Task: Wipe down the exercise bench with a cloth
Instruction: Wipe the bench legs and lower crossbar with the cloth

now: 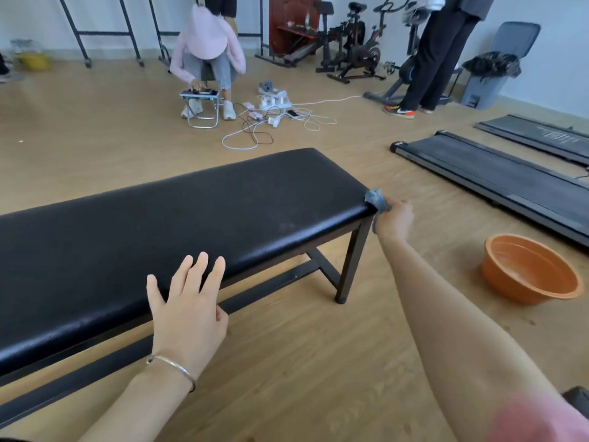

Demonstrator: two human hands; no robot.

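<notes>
Nearest the camera, the left hand point(188, 301), a thin bracelet point(172, 368) on its wrist, lies flat with straight fingers on the near edge of the exercise bench point(191, 224), grasping nothing and seemingly steadying it. The bench runs from the lower left toward the middle right. Its black padded tabletop is glossy along the rim, with dull, dusty-looking patches toward the right end. It sits on a dark metal frame with square legs. At the near right corner of that tabletop, the right hand point(395, 218) is curled round a bunched blue cloth point(377, 200) and presses it against the corner edge. The step in hand looks like wiping the end of the pad. Judging by the dull marks, most of the top is not yet clean, so the next move calls for drawing the cloth back along the length with even pressure, and perhaps spreading it flatter to cover more surface. On the wooden floor just right of the bench stands an orange basin point(529, 269). Beyond it lie flat treadmills point(494, 173). Farther off are tangled cables point(271, 116), a crouching person point(207, 43) and exercise bikes point(360, 43).
</notes>
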